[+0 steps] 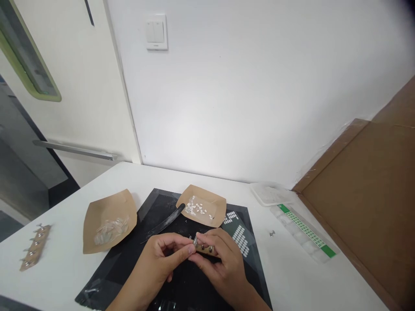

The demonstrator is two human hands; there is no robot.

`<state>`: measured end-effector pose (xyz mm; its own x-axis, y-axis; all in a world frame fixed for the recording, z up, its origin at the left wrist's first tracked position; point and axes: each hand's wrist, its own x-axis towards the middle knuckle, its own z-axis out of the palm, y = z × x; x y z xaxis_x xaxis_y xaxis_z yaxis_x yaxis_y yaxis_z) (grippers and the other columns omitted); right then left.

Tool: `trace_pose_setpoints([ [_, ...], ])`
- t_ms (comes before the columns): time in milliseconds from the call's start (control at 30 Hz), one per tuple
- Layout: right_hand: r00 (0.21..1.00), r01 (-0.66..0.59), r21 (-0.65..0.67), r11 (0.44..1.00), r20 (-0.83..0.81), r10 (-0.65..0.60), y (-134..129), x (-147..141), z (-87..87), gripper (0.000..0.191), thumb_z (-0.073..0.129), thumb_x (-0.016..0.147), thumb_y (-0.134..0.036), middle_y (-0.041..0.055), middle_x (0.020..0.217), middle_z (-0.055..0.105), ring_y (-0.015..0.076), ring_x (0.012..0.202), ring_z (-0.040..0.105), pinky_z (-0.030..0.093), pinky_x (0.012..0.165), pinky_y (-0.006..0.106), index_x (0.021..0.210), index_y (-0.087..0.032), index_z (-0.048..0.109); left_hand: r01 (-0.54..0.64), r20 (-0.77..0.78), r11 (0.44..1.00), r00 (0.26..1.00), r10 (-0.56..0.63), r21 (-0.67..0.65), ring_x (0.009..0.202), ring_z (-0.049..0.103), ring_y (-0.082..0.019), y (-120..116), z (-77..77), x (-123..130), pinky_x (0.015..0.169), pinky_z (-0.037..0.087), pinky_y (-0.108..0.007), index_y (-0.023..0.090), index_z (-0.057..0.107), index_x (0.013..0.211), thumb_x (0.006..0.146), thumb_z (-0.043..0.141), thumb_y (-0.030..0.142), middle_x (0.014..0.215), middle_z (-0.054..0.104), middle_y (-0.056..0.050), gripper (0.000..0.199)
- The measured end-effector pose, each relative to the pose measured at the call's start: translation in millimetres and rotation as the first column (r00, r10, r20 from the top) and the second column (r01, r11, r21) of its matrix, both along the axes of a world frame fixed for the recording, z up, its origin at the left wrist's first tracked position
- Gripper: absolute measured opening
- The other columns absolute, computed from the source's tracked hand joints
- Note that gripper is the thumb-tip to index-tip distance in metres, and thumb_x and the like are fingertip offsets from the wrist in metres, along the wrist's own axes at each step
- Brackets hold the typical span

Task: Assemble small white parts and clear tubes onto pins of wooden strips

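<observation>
My right hand [224, 258] grips a short wooden strip [212, 250] that bears small metal posts, over the black mat [191, 283]. My left hand [167, 255] is closed at the strip's left end, thumb and index finger pinching a small metal post [195, 242]. Fingers of both hands meet there and partly hide the post's base. Just beyond the hands lies a dark curved nail file [166, 222], its upper end against a brown paper tray [218, 207] with small white pieces in it.
At left are another paper tray [108, 211] of clear plastic nail tips [112, 230] and a second wooden strip with posts [35, 248]. A green sheet of white tabs [240, 237], loose metal bits [272, 233], a clear case [303, 233] and cardboard [363, 190] stand right.
</observation>
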<state>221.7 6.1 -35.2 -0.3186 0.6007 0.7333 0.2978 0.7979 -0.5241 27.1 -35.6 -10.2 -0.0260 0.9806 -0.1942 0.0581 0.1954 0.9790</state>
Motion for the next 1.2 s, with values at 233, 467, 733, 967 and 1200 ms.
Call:
trace_pose_setpoints([
  [233, 0.996, -0.089, -0.052, 0.995, -0.004, 0.089, 2, -1, -1.7, 0.021, 0.075, 0.097, -0.025, 0.0046, 0.092, 0.076, 0.02, 0.084, 0.071, 0.061, 0.075, 0.033, 0.118, -0.026, 0.075, 0.056, -0.007, 0.998, 0.998, -0.056, 0.027, 0.053, 0.042, -0.009, 0, -0.8, 2, 0.042, 0.036, -0.018, 0.017, 0.085, 0.095, 0.08, 0.081, 0.058, 0.072, 0.069, -0.005, 0.044],
  [467, 0.997, -0.08, -0.039, 0.996, -0.006, 0.08, 6, 6, 4.3, 0.022, 0.065, 0.101, -0.016, 0.0045, 0.091, 0.076, 0.0186, 0.082, 0.071, 0.06, 0.072, 0.031, 0.115, -0.026, 0.078, 0.044, -0.438, 0.978, 0.898, 0.051, 0.204, 0.078, 0.067, -0.02, -3, -6.1, -16, 0.07, 0.056, -0.028, 0.022, 0.08, 0.102, 0.097, 0.059, 0.057, 0.088, 0.074, -0.005, 0.041],
  [733, 0.995, 0.099, -0.049, 0.994, 0.019, -0.098, 17, 16, 3.9, 0.016, 0.066, 0.1, -0.017, 0.005, 0.093, 0.074, 0.0197, 0.084, 0.071, 0.059, 0.076, 0.031, 0.106, -0.025, 0.078, 0.069, -0.978, 0.979, 0.104, 0.183, 0.19, 0.116, 0.063, -0.033, 18, -34.6, -58, 0.102, 0.051, -0.044, 0.007, 0.064, 0.137, 0.104, 0.046, 0.028, 0.125, 0.065, -0.02, 0.043],
  [967, 0.979, 0.199, -0.144, 0.969, 0.073, -0.19, 27, 27, 1.6, 0.013, 0.065, 0.102, -0.029, 0.0023, 0.086, 0.071, 0.0168, 0.066, 0.062, 0.05, 0.063, 0.031, 0.097, -0.025, 0.075, 0.135, -0.99, 0.983, 0.085, 0.116, 0.127, 0.108, 0.062, -0.035, 41, -37.2, -58, 0.098, 0.05, -0.046, 0.007, 0.074, 0.12, 0.101, 0.048, 0.022, 0.118, 0.066, -0.021, 0.035],
  [1200, 0.959, 0.276, -0.251, 0.928, 0.137, -0.249, 33, 32, -2.9, 0.017, 0.055, 0.106, -0.035, 0.0017, 0.09, 0.07, 0.0178, 0.069, 0.062, 0.049, 0.066, 0.031, 0.097, -0.025, 0.066, 0.074, -0.986, 0.991, 0.134, 0.102, 0.112, 0.091, 0.07, -0.03, 34, -15.6, -65, 0.08, 0.051, -0.038, 0.016, 0.073, 0.096, 0.104, 0.045, 0.029, 0.095, 0.073, -0.014, 0.032],
])
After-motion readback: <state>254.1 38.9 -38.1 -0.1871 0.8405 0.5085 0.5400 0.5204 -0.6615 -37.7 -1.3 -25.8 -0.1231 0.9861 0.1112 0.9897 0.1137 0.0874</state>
